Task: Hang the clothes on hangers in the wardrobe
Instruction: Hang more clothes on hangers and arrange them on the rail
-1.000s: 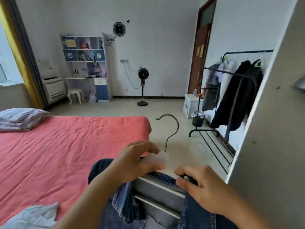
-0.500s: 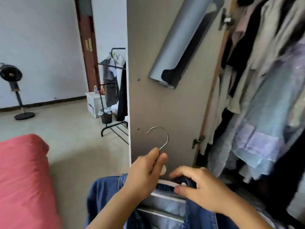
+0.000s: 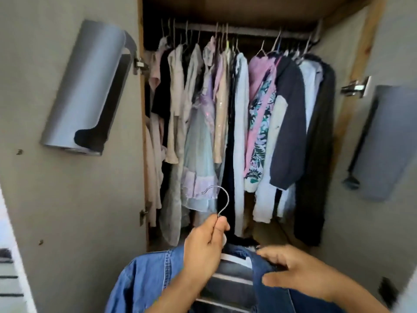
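Since half a second ago my view has swung right, off the red bed and the floor, and now faces squarely into the open wardrobe [image 3: 144,132]. Its rail [image 3: 248,32] is crowded with hanging clothes [image 3: 225,114], packed so tightly that single garments are hard to tell apart, and the wardrobe floor is lost in shadow. Grey fittings on both open doors [image 3: 67,199] are blurred. My left hand [image 3: 203,249] is closed, pinching the base of the metal hook of the hanger [image 3: 222,199] between fingers and thumb, hook upright and below the hanging clothes. My right hand [image 3: 300,272], just beside it, grips the collar of the denim garment [image 3: 144,281] draped on that hanger. The garment hangs under both hands and is cut off by the bottom edge, and the hanger's shoulders are mostly hidden under the denim.
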A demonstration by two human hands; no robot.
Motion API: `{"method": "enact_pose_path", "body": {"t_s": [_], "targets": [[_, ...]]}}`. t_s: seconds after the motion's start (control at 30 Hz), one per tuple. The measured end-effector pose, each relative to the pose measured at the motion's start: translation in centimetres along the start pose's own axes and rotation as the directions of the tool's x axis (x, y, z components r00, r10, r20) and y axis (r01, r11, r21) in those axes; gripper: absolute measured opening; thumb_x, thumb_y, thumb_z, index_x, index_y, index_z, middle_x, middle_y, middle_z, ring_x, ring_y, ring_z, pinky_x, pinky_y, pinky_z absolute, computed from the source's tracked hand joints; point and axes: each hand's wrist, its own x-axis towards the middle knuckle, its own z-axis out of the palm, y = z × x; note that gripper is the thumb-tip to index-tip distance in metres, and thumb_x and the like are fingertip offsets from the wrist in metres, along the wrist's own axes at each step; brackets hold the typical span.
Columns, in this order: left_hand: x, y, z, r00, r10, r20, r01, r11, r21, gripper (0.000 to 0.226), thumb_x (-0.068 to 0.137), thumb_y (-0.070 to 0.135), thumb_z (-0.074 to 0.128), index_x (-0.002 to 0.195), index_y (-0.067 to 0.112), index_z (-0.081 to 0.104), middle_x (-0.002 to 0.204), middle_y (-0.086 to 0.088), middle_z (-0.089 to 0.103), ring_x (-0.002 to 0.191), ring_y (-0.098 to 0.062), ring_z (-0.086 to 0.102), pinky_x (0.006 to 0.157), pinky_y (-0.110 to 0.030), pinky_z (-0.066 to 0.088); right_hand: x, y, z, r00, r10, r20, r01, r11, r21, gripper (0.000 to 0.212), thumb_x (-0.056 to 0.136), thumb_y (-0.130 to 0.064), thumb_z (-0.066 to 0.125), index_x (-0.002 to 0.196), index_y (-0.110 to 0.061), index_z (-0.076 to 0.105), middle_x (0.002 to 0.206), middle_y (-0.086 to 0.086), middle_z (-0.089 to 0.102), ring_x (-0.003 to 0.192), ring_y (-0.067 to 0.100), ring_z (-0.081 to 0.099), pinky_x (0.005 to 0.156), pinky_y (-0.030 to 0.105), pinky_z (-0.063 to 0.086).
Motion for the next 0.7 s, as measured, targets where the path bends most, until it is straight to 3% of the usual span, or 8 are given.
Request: {"method": "enact_pose_path", "body": {"t_s": [0.07, 0.1, 0.2, 0.3, 0.4, 0.47, 0.57, 0.7], "targets": [[1.5, 0.9, 2.3, 0.995, 0.033, 0.089, -0.024, 0.995, -0.101, 0.035, 0.081, 0.063, 0.027, 0.079, 0.040, 0.053, 0.059, 0.014, 0.055, 0.057, -0.005, 0.050, 0.061, -0.026, 0.041, -1.9, -0.2, -1.0, 0.992, 0.059, -0.113, -0.070, 0.993, -0.096, 0.009, 0.083, -0.023, 0.067, 0.085, -0.019, 0.060, 0.072, -0.022, 0.058, 0.072, -0.010, 0.049, 0.069, 0.018, 0.038], [2.5, 1.6, 3.4, 0.991, 0.045, 0.125, -0.025, 0.988, -0.154, 0.035, 0.081, 0.063, 0.028, 0.076, 0.039, 0.053, 0.057, 0.012, 0.053, 0.056, -0.005, 0.049, 0.060, -0.025, 0.040, -2.7, -0.4, -1.7, 0.976, 0.070, -0.205, -0.103, 0.983, -0.155, 0.011, 0.080, -0.027, 0.068, 0.084, -0.020, 0.061, 0.069, -0.018, 0.056, 0.068, -0.009, 0.046, 0.065, 0.018, 0.035], [5.4, 2.7, 5.9, 0.981, 0.039, 0.189, 0.017, 0.958, -0.285, 0.039, 0.080, 0.061, 0.034, 0.067, 0.029, 0.053, 0.055, 0.008, 0.048, 0.055, -0.004, 0.044, 0.059, -0.024, 0.039, -3.8, -0.8, -2.9, 0.884, 0.068, -0.462, -0.223, 0.930, -0.291, 0.038, 0.071, -0.041, 0.064, 0.092, -0.009, 0.063, 0.081, 0.006, 0.061, 0.069, 0.000, 0.046, 0.064, 0.024, 0.036], [8.7, 3.6, 7.5, 0.973, 0.029, 0.227, 0.040, 0.955, -0.293, 0.034, 0.091, 0.044, 0.043, 0.063, 0.028, 0.054, 0.059, 0.008, 0.051, 0.058, -0.004, 0.046, 0.064, -0.025, 0.040, -3.1, -1.2, -3.3, 0.796, 0.065, -0.602, -0.301, 0.906, -0.299, 0.018, 0.078, -0.024, 0.069, 0.092, -0.011, 0.066, 0.083, 0.006, 0.065, 0.068, 0.007, 0.051, 0.062, 0.022, 0.038], [11.6, 4.9, 8.1, 0.965, 0.044, 0.259, 0.049, 0.938, -0.343, 0.034, 0.099, 0.019, 0.045, 0.068, 0.023, 0.058, 0.060, 0.006, 0.055, 0.054, -0.001, 0.047, 0.066, -0.023, 0.041, -1.7, -1.5, -4.1, 0.752, 0.137, -0.645, -0.251, 0.964, -0.087, 0.028, 0.078, -0.011, 0.071, 0.103, -0.024, 0.067, 0.092, -0.008, 0.071, 0.086, 0.002, 0.063, 0.082, 0.021, 0.050], [13.5, 5.7, 8.1, 0.957, 0.087, 0.278, 0.021, 0.932, -0.362, 0.031, 0.099, 0.015, 0.045, 0.071, 0.018, 0.059, 0.058, 0.003, 0.056, 0.049, 0.000, 0.047, 0.063, -0.021, 0.041, -0.8, -1.8, -5.0, 0.821, 0.215, -0.529, -0.138, 0.973, 0.183, 0.054, 0.071, -0.006, 0.075, 0.120, -0.023, 0.059, 0.108, -0.010, 0.070, 0.102, 0.004, 0.064, 0.094, 0.030, 0.050], [16.4, 6.6, 7.9, 0.944, 0.172, 0.283, -0.061, 0.929, -0.364, 0.033, 0.098, 0.014, 0.046, 0.069, 0.021, 0.059, 0.056, 0.006, 0.057, 0.049, 0.000, 0.047, 0.063, -0.021, 0.041, 0.2, -2.5, -6.4, 0.905, 0.183, -0.384, 0.032, 0.871, 0.489, 0.086, 0.052, -0.010, 0.085, 0.128, -0.023, 0.049, 0.118, -0.003, 0.067, 0.112, 0.013, 0.061, 0.090, 0.029, 0.051], [20.9, 7.6, 8.3, 0.943, 0.191, 0.273, -0.064, 0.908, -0.414, 0.034, 0.098, 0.017, 0.046, 0.068, 0.022, 0.059, 0.054, 0.006, 0.058, 0.047, -0.002, 0.044, 0.057, -0.017, 0.040, 2.1, -3.6, -9.0, 0.892, 0.081, -0.444, 0.232, 0.762, 0.605, 0.094, 0.047, -0.009, 0.083, 0.130, -0.030, 0.044, 0.118, 0.010, 0.066, 0.110, 0.027, 0.062, 0.096, 0.040, 0.048]]}}
